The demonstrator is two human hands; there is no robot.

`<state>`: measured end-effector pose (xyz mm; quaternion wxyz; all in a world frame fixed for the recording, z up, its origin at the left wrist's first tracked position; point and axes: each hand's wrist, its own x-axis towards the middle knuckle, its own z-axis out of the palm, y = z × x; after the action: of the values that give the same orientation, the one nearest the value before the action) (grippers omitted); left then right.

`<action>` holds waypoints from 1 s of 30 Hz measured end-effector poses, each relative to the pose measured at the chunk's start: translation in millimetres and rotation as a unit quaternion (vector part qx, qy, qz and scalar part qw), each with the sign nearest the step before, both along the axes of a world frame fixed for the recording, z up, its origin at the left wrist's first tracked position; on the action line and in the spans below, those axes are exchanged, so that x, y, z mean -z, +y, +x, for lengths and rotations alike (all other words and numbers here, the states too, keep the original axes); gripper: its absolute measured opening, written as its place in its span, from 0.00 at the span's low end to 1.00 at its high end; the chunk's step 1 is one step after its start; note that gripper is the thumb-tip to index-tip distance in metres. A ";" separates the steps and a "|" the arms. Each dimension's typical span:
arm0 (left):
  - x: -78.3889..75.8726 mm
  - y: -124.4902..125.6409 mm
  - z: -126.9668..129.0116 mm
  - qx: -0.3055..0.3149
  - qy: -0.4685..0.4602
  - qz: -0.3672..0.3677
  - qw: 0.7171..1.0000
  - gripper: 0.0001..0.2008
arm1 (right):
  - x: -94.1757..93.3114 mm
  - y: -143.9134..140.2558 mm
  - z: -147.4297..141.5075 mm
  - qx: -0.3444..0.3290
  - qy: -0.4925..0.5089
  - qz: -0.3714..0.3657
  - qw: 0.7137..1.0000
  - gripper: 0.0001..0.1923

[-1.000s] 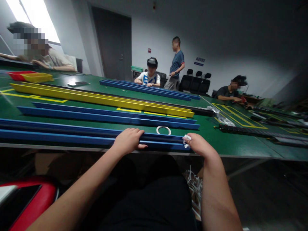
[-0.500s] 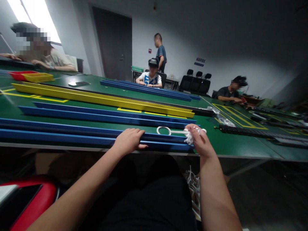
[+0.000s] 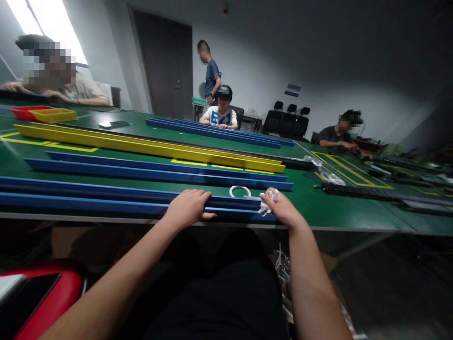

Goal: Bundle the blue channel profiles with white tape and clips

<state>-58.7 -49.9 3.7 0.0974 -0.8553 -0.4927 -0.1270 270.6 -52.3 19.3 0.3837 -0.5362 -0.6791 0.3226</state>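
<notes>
My left hand [image 3: 188,208] is closed over the nearest blue channel [image 3: 138,206], its fingers across the far wall and the thumb on the near side. A long dark strip [image 3: 88,191] lies inside this channel. My right hand [image 3: 283,208] pinches a crumpled white wad [image 3: 268,202] at the channel's right end; whether it is tissue or bunched tape I cannot tell. Just behind the channel, close to the right fingers, lies a white ring [image 3: 240,191] on the green table, with a pale strip reaching from it towards the wad.
Beyond lie another blue channel [image 3: 152,172] and a long yellow channel [image 3: 148,148]. Red [image 3: 24,113] and yellow [image 3: 58,114] trays stand at the far left. Dark slatted lengths [image 3: 368,192] lie on the right. Several people are around the table.
My right hand has moved left along the channel with the white wad. My left hand stays in place. The standing person at the back has moved left.
</notes>
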 end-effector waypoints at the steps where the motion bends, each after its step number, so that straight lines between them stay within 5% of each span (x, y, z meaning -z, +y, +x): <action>1: 0.0 0.2 0.0 -0.002 -0.001 -0.003 1.000 0.31 | -0.3 -0.5 0.4 -0.016 -0.010 -0.002 1.000 0.21; 5: 0.1 0.2 0.1 -0.002 -0.006 -0.002 1.000 0.30 | -2.9 -0.9 3.5 -0.016 -0.069 0.021 0.997 0.16; 10: 1.2 0.5 -0.2 0.002 -0.002 0.008 1.000 0.31 | -4.3 1.5 5.1 0.082 -0.146 0.061 0.984 0.12; 13: 2.0 1.0 -0.5 0.003 -0.003 0.010 1.000 0.31 | -5.1 0.9 5.4 0.059 -0.150 0.044 0.986 0.13; 19: 1.8 1.1 -1.2 0.008 -0.005 0.015 1.000 0.31 | -12.6 -4.6 4.2 0.017 -0.068 0.031 0.997 0.15; 22: 1.1 0.8 -0.8 0.007 -0.001 0.015 1.000 0.31 | -18.0 -12.6 7.3 -0.046 0.098 -0.008 0.994 0.14; 26: -0.1 0.0 0.2 -0.001 -0.002 0.007 1.000 0.31 | -24.2 -25.2 13.3 -0.151 0.444 0.034 0.883 0.17; 30: -2.0 -1.2 0.9 -0.005 -0.006 -0.006 1.000 0.32 | -27.1 -26.7 -0.3 -0.163 0.603 0.059 0.779 0.20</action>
<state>-57.8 -51.0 5.7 0.0904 -0.8526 -0.4984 -0.1285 270.3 -79.1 46.4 0.6872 -0.0899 -0.4043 0.5968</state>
